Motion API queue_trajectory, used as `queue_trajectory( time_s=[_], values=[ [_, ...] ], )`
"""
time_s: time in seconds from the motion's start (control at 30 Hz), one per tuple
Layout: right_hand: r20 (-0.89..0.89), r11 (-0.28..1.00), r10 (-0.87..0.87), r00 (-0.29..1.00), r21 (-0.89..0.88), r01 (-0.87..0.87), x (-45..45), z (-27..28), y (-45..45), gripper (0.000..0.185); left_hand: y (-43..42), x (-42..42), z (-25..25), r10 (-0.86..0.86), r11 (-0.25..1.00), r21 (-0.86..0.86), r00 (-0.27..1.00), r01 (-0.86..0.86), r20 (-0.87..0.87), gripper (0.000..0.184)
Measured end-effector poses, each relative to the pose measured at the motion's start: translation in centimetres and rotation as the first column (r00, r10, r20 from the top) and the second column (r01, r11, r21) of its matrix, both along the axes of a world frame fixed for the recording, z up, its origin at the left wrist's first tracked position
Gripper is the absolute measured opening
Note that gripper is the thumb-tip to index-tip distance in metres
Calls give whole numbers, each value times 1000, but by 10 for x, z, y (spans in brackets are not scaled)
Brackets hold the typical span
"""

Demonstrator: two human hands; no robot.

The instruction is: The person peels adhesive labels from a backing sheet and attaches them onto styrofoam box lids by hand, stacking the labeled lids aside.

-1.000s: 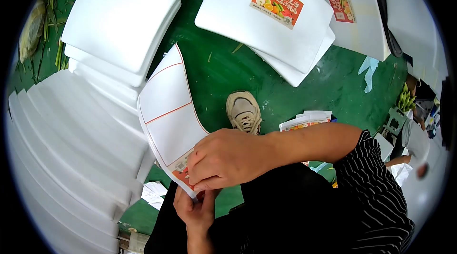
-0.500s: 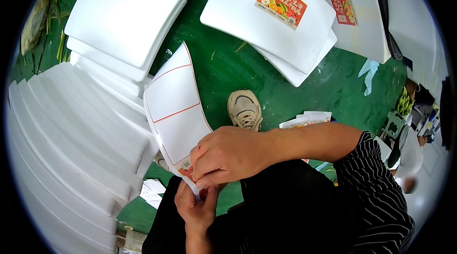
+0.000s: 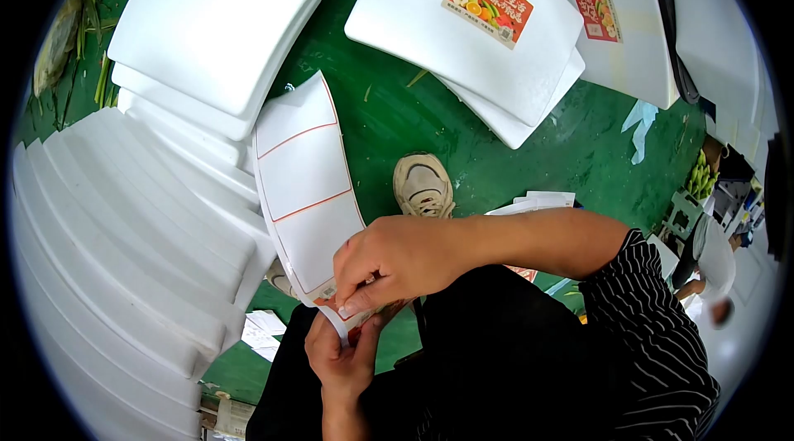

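A long white label sheet (image 3: pixel 310 185) with thin red lines curves up from my hands, its far end near a stack of white foam lids (image 3: pixel 219 19). My left hand (image 3: pixel 339 356) is closed round the sheet's lower end, thumb against the printed part. Just above it, my right hand (image 3: pixel 389 267) pinches a red printed label (image 3: pixel 389 309) at that same end. Part of this label shows under the right fingers, and how far it is off the sheet is hidden. Another white lid (image 3: pixel 397 11) carries a red fruit label (image 3: pixel 488 4).
Nested white foam pieces (image 3: pixel 124 251) fill the left side. A white foam box (image 3: pixel 628 61) stands at the upper right. A shoe (image 3: pixel 423 185), printed sheets (image 3: pixel 538 201) and a blue scrap (image 3: pixel 638 128) are on the green floor. Another person (image 3: pixel 713 259) is at the far right.
The sheet has swung slightly right and straightened. My right fingers have lifted a little, and more of the red label shows beneath them. The other person at the right has changed posture.
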State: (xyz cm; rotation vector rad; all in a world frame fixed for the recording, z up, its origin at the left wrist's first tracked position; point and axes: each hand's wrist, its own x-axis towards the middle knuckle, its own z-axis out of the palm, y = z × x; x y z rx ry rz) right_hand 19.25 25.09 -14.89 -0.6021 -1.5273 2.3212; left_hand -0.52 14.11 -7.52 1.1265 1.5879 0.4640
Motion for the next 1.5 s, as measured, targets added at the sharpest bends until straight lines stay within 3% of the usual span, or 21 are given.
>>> queue_trajectory(
  time_s=[0.1, 0.13, 0.17, 0.2, 0.23, 0.3, 0.4, 0.43, 0.47, 0.57, 0.63, 0.7, 0.83, 0.97, 1.0, 1.1, 1.2, 1.3, 1.33, 1.43, 1.5],
  values=[
    [44, 986, -165, 985, 30, 164, 1, -3, -2, 21, -8, -8, 3, 35, 976, -211, 996, -50, -78, 33],
    [166, 978, -208, 964, 28, 206, 12, -4, 7, 22, -12, -2, 0, 111, 966, -221, 989, -131, -102, 34],
    [279, 967, -253, 926, 31, 255, 27, -1, 18, 23, -10, 9, 1, 435, 842, -361, 900, -401, 13, 33],
    [385, 951, -296, 874, 30, 309, 41, 1, 30, 24, -7, 13, -1, 484, 824, -367, 873, -432, 58, 30],
    [453, 880, -362, 815, -122, 459, 50, 1, 40, 24, -6, 12, 1, 526, 802, -389, 845, -453, 100, 27],
    [499, 666, -480, 722, -329, 670, 72, 6, 60, 23, -21, -2, -14, 554, 784, -423, 820, -455, 145, 39],
    [440, 553, -705, 556, -149, 820, 116, 22, 105, 20, -37, -11, -35, 496, 733, -530, 868, -426, -11, 34],
    [261, 580, -755, 601, -161, 798, 133, 23, 123, 23, -37, -13, -40, 447, 708, -577, 891, -407, -79, 32],
    [208, 612, -752, 626, -134, 779, 131, 34, 142, 24, -6, -4, -20, 31, 818, -549, 968, -168, -250, 27],
    [123, 771, -613, 781, -126, 625, 93, 60, 194, 30, -52, -22, -55, -279, 942, -269, 917, 203, -285, 28],
    [-16, 789, -597, 802, -191, 584, 60, 27, 228, 34, -37, -11, -39, -245, 947, -259, 948, 190, -202, 25],
    [132, 652, -727, 673, -174, 738, 8, 9, 256, 29, -29, -9, -36, -270, 929, -298, 951, 217, -150, 33],
    [222, 733, -680, 699, 170, 659, -53, -48, 292, 15, -18, -9, -38, -280, 885, -423, 947, 193, -154, 34],
    [397, 759, -651, 647, 307, 575, -78, -93, 311, 18, -15, -11, -38, -309, 887, -401, 940, 230, -146, 35],
    [455, 747, -664, 594, 448, 491, -78, -100, 313, 16, -12, -10, -37, -320, 876, -420, 937, 236, -141, 36],
    [493, 737, -658, 569, 576, 354, -78, -121, 315, 21, -15, -13, -43, -301, 895, -376, 947, 241, -110, 37],
    [584, 559, -705, 403, 807, -191, -87, -86, 293, 25, -18, -17, -46, -269, 915, -337, 958, 221, -101, 39],
    [279, 160, -850, 447, 945, -286, -94, -99, 289, 26, -2, -18, -34, -243, 906, -375, 966, 194, -87, 38],
    [326, 216, -830, 453, 936, -279, -103, -92, 294, 23, 5, -17, -31, -236, 901, -392, 969, 187, -80, 37],
    [411, 310, -611, 677, 910, -274, -132, -101, 320, 46, -9, -19, -42, -168, 936, -328, 982, 130, -90, 34],
    [241, 210, -646, 724, 968, -135, -149, -175, 302, 70, -5, -17, -42, -178, 933, -329, 981, 144, -73, 33]
  ],
)
